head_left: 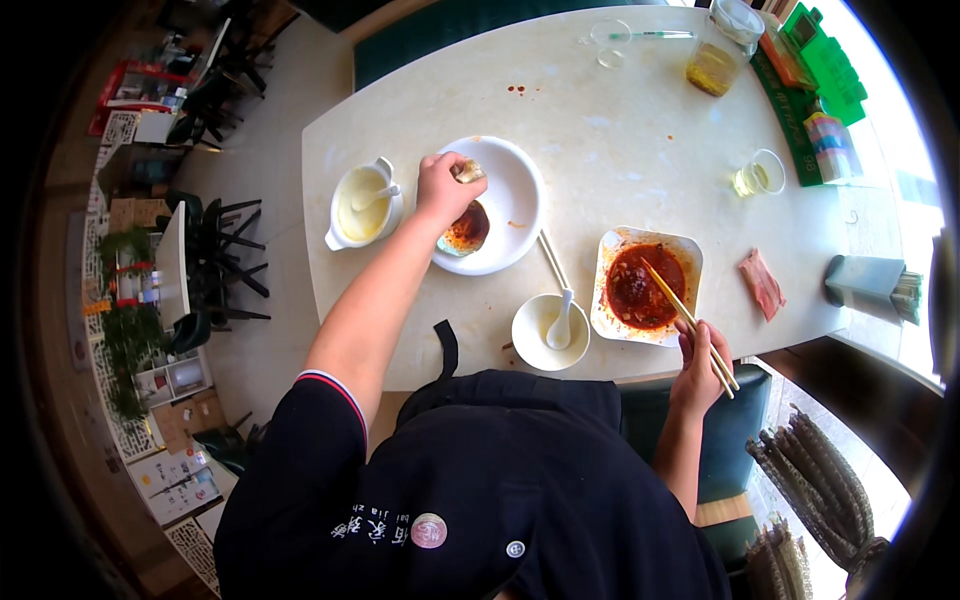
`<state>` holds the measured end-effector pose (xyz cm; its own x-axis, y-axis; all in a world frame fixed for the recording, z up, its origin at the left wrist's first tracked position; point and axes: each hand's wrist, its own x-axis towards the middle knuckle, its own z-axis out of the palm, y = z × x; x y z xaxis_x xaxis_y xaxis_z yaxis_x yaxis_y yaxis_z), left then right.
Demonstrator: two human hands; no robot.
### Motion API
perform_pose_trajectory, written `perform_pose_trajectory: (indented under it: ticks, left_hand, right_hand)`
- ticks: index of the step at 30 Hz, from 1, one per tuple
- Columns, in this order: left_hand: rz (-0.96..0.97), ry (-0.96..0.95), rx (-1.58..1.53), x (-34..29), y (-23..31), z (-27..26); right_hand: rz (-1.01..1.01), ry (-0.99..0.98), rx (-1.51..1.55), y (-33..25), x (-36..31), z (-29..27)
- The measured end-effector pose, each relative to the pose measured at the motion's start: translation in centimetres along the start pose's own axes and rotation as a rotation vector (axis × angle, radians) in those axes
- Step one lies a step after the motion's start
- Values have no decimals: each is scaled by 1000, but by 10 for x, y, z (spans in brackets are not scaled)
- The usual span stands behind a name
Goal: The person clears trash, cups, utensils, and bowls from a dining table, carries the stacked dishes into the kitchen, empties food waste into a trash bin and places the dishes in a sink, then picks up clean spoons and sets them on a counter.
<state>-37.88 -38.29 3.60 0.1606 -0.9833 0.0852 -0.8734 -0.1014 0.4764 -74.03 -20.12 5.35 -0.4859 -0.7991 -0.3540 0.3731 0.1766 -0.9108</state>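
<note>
Shirt [470, 460]; left hand [442, 190] curled round brownish lump [468, 172], right hand [698, 372] round chopsticks [670, 294].

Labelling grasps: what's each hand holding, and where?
Right hand: wooden chopsticks, gripped toward their rear ends. Left hand: pale brownish piece; which part it's held by is unclear.

Open to pass across the bare middle of the tabletop [620, 160], between the white basin [517, 190] and the clear cup [765, 172]; crowded nearer by the small round bowl [529, 335], the square bowl [607, 268] and loose chopsticks [552, 259] (only a slim gap there); barred leftward by the left forearm [375, 310].
</note>
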Motion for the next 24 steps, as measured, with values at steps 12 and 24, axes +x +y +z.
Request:
perform_pose_trajectory:
  ticks: [12,24]
  left_hand:
    - [-261,-511,-1428,-44,94,-20]
    - [-332,-837,-1506,-83,136,7]
  right_hand:
    - [-27,-9,-10,-5,1,-2]
    - [-6,42,44,-3,-5,-20]
